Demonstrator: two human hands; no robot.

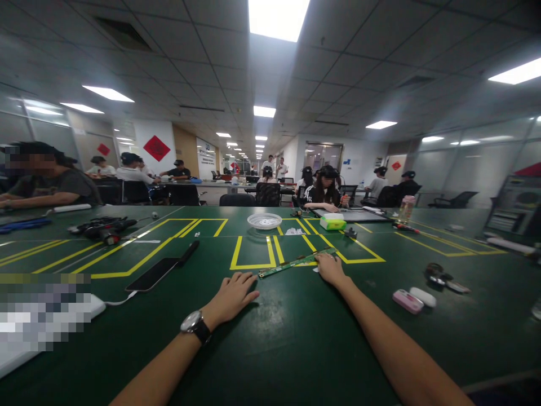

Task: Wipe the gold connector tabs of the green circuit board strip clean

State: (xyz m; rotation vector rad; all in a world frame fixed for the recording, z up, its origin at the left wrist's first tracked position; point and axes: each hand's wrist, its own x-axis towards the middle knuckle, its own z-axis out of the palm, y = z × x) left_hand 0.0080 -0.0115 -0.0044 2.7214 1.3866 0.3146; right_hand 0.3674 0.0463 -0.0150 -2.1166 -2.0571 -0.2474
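Landmark: basket (264, 224) on green table (274, 349). Board (291, 263) lies on basket's near side, slanting, right end farther off. Right hand (330, 268), near side and right of basket, touches board's right end; cannot tell whether fingers are clamped. Left hand (232, 297), near side and left of basket, palm down, fingers and thumb apart. Phone (154, 274): left of basket.

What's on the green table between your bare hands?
In the head view, a long, thin green circuit-board strip lies between them; the right hand touches it.
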